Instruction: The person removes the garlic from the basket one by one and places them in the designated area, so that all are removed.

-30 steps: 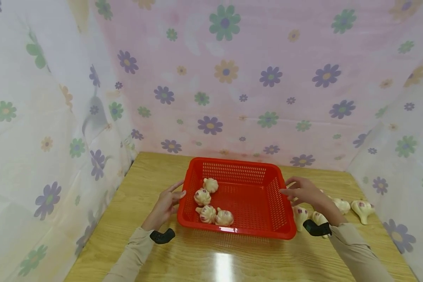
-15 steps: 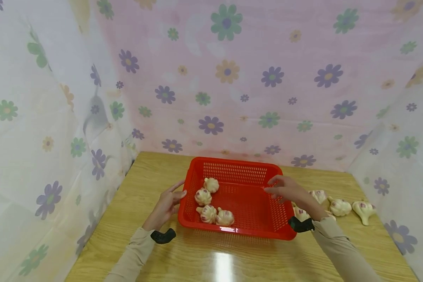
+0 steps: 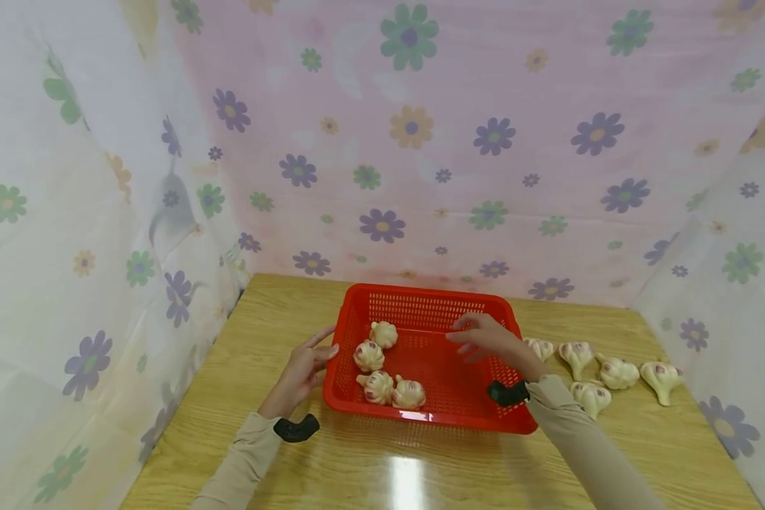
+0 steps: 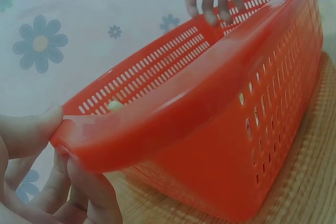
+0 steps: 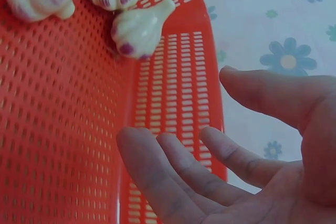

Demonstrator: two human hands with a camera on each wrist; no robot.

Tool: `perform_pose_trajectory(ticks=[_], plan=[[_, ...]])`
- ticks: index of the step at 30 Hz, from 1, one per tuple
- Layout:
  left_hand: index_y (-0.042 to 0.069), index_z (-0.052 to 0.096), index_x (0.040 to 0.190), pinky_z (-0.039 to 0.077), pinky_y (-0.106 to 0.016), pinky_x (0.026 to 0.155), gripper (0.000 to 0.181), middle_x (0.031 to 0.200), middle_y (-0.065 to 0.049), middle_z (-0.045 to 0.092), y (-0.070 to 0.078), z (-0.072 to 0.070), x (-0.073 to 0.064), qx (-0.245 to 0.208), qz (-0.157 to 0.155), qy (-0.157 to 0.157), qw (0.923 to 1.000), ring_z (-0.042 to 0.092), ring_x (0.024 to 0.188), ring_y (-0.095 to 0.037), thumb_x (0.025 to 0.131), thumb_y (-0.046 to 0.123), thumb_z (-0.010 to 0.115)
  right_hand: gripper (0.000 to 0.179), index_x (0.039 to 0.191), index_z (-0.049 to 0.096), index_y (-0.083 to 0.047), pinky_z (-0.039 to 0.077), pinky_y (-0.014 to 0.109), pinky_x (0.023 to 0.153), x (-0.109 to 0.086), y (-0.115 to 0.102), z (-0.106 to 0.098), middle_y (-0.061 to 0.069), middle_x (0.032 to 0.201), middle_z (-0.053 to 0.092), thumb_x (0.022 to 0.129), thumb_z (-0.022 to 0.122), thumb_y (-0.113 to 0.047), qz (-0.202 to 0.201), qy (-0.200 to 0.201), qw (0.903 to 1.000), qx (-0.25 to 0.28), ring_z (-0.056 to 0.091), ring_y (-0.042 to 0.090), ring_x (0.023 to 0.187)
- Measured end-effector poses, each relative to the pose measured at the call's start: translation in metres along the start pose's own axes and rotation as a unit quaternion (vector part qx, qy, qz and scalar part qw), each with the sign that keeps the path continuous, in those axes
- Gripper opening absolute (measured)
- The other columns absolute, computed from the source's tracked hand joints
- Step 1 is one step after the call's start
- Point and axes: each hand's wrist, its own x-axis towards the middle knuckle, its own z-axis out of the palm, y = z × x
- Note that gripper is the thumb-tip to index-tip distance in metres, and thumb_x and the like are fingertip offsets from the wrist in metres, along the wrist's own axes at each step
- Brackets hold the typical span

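A red plastic basket [image 3: 433, 418] with slotted walls stands on the wooden table. Several garlic bulbs [image 3: 378, 387] lie along its left side, cream with purple patches. My left hand [image 3: 301, 372] pinches the basket's left rim, thumb on top and fingers beneath, as the left wrist view shows. Over the right half of the basket hovers my right hand [image 3: 487, 338], its fingers spread and holding nothing. In the right wrist view, a garlic bulb [image 5: 137, 31] lies beyond the fingertips, apart from them.
To the right of the basket, several more garlic bulbs [image 3: 618, 372] lie on the table [image 3: 663, 453]. A flowered cloth [image 3: 446, 198] hangs behind the table and on both sides.
My right hand has moved left, from the basket's right rim to above its inside. The left hand keeps its hold on the left rim, and the basket stays about where it was.
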Motion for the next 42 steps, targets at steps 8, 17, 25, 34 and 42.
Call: perform_pose_trajectory(ticks=[8,17,25,34,42], plan=[[0.022,0.052,0.136,0.055,-0.043,0.073,0.052,0.110,-0.014,0.065,0.000,0.001,-0.001,-0.004,-0.002,0.006,1.0000,0.062,0.094,-0.026,0.087,0.009,0.065,0.036,0.110,0.054,0.001,0.053,0.050,0.078,0.020,-0.002,0.018,0.016,0.098,0.063,0.090,0.065,-0.026,0.012,-0.006,0.9995,0.030,0.060,0.047,0.095],[0.022,0.052,0.136,0.055,-0.041,0.070,0.052,0.109,-0.013,0.065,0.000,0.002,-0.002,-0.005,0.000,0.010,0.9999,0.063,0.090,-0.024,0.088,0.009,0.064,0.035,0.110,0.055,0.004,0.054,0.048,0.076,0.039,0.001,0.033,0.030,0.111,0.057,0.091,0.064,-0.024,0.008,-0.011,0.9988,0.048,0.060,0.046,0.096],[0.022,0.051,0.137,0.055,-0.042,0.073,0.053,0.111,-0.014,0.065,0.001,0.003,-0.003,-0.002,0.002,0.008,1.0000,0.063,0.093,-0.025,0.088,0.010,0.065,0.042,0.114,0.055,0.007,0.055,0.045,0.072,0.054,0.001,0.045,0.031,0.108,0.058,0.091,0.064,-0.027,0.011,0.001,0.9985,0.054,0.063,0.043,0.089],[0.023,0.050,0.137,0.054,-0.044,0.077,0.050,0.116,-0.015,0.063,-0.002,0.000,-0.003,-0.003,0.006,0.002,1.0000,0.062,0.093,-0.023,0.090,0.010,0.062,0.041,0.118,0.051,0.008,0.055,0.045,0.071,0.072,-0.008,0.067,0.031,0.105,0.056,0.094,0.060,-0.024,0.019,0.018,0.9970,0.073,0.064,0.043,0.086],[0.023,0.049,0.138,0.053,-0.045,0.080,0.050,0.116,-0.013,0.063,0.000,0.000,-0.001,-0.002,0.000,-0.005,1.0000,0.062,0.096,-0.023,0.091,0.011,0.061,0.039,0.109,0.050,0.006,0.056,0.039,0.059,0.091,-0.017,0.092,0.023,0.094,0.055,0.092,0.061,-0.028,0.066,0.041,0.9923,0.096,0.065,0.033,0.065]])
